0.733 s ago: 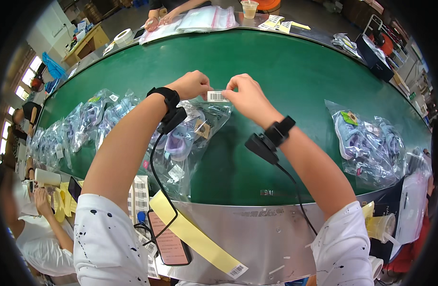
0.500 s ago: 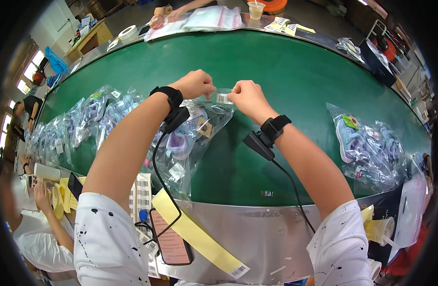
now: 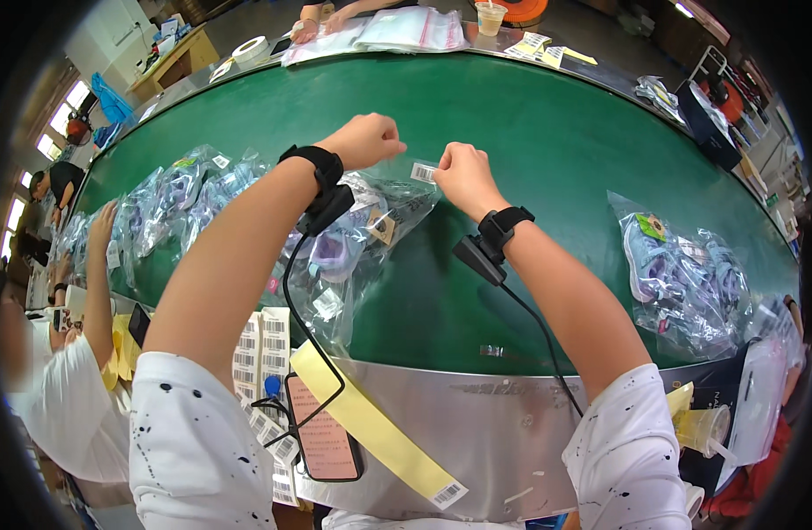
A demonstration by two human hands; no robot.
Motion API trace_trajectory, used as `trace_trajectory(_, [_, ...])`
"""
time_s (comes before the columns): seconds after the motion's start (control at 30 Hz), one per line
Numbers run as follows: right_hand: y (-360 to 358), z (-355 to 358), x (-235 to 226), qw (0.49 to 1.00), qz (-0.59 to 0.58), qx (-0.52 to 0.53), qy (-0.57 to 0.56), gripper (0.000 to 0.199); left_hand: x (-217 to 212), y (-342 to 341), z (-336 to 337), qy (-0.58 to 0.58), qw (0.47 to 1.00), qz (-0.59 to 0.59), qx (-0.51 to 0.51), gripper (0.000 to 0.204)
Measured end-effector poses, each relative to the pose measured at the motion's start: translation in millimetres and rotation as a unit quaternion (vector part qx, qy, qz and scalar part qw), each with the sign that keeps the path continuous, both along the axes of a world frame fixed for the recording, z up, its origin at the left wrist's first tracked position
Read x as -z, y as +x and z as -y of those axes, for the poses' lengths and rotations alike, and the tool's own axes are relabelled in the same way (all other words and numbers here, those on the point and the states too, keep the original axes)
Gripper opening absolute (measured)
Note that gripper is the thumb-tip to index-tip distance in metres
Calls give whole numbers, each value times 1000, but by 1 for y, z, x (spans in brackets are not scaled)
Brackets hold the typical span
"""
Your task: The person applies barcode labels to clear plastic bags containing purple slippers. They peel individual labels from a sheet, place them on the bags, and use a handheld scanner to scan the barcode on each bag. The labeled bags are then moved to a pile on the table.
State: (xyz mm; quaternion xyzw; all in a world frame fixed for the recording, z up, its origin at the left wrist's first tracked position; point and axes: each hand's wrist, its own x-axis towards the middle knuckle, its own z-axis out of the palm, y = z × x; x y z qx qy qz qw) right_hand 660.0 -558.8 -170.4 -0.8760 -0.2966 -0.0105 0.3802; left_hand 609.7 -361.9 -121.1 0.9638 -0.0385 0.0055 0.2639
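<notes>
A clear plastic bag [image 3: 357, 291] with light blue and lilac shoes [image 3: 333, 251] inside lies on the green table in front of me. A white barcode label [image 3: 423, 172] sits at the bag's far edge. My right hand [image 3: 466, 179] is closed in a pinch at the label's right end, its thumb and fingertips against it. To the left and a bit higher, my left hand [image 3: 367, 141] has its fingers curled together; whatever they may hold is hidden. Both wrists wear black straps with small black devices and cables.
More bagged shoes [image 3: 172, 199] line the left side; another bag [image 3: 680, 269] lies right. Nearer me are a phone [image 3: 322, 433], a yellow label strip [image 3: 379, 428], barcode sheets [image 3: 263, 349] and a drink cup [image 3: 705, 428]. A co-worker's arm [image 3: 99, 283] reaches in from the left.
My left hand has moved up, away from the bag's edge. My right hand and the label have shifted only slightly in view. The co-worker at left has raised an arm toward the bagged shoes.
</notes>
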Motion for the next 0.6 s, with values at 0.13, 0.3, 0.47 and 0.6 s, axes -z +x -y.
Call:
trace_trajectory(0.13, [1,-1,5,997,25,-26,-70,12,-53,-44,14,17,998,48,25,29])
trace_trajectory(0.3, [-6,7,-1,971,150,-4,-189,14,-143,-163,47,-22,996,23,86,21])
trace_trajectory(0.47, [1,36,-17,966,166,50,-191,25,-184,-286,86,-59,997,48,-12,21])
trace_trajectory(0.6, [-70,61,-32,974,-151,-155,-65,32,-154,-380,110,-179,980,4,-88,26])
